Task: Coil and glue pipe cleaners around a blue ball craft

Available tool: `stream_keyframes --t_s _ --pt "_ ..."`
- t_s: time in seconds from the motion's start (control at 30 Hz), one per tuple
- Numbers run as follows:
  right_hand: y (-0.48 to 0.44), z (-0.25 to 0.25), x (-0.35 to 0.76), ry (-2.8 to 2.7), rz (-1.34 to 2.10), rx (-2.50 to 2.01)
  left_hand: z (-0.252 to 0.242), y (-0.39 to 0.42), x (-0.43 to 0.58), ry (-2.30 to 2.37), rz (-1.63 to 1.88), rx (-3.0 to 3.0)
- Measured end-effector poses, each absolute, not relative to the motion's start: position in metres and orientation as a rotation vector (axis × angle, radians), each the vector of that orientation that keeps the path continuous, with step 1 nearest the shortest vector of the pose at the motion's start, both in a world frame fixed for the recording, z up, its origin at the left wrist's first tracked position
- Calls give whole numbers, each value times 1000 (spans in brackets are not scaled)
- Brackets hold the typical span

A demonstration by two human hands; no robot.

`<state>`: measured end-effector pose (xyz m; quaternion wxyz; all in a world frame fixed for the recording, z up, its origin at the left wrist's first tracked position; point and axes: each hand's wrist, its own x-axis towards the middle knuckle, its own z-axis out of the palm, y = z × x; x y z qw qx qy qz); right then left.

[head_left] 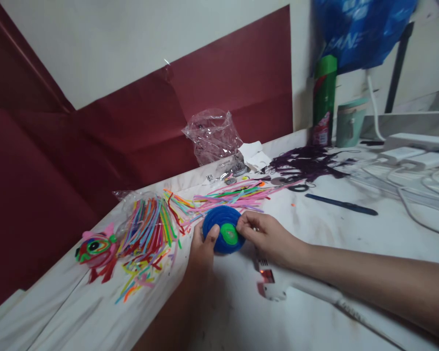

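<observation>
Both my hands hold a blue coiled pipe-cleaner disc (219,223) with a green centre (229,234) just above the white table (314,317). My left hand (202,248) grips its lower left edge, thumb over the rim. My right hand (263,236) pinches the right side, fingertips at the green centre. Under my right forearm lies a white glue gun (274,287) with a red light. A heap of coloured pipe cleaners (149,234) lies just left of the disc, and more pink and green ones (234,195) lie behind it.
A finished pink pipe-cleaner figure (97,248) lies at the table's left edge. A clear plastic bag (214,136), purple pipe cleaners (307,163), a dark pen (342,204), a green spray can (324,100), a teal cup (349,122) and white cables with adapters (413,156) sit further back.
</observation>
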<state>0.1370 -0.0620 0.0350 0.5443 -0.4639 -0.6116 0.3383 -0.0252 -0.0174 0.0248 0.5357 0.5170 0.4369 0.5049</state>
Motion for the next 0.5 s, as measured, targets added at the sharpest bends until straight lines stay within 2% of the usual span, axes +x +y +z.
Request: stream_keyframes --t_s 0.27,0.5 --pt "-58 29 137 -1410 816 -1081 15 -10 -28 996 1218 1285" --pt "-62 38 138 -1397 829 -1042 20 -12 -26 898 1117 1065"
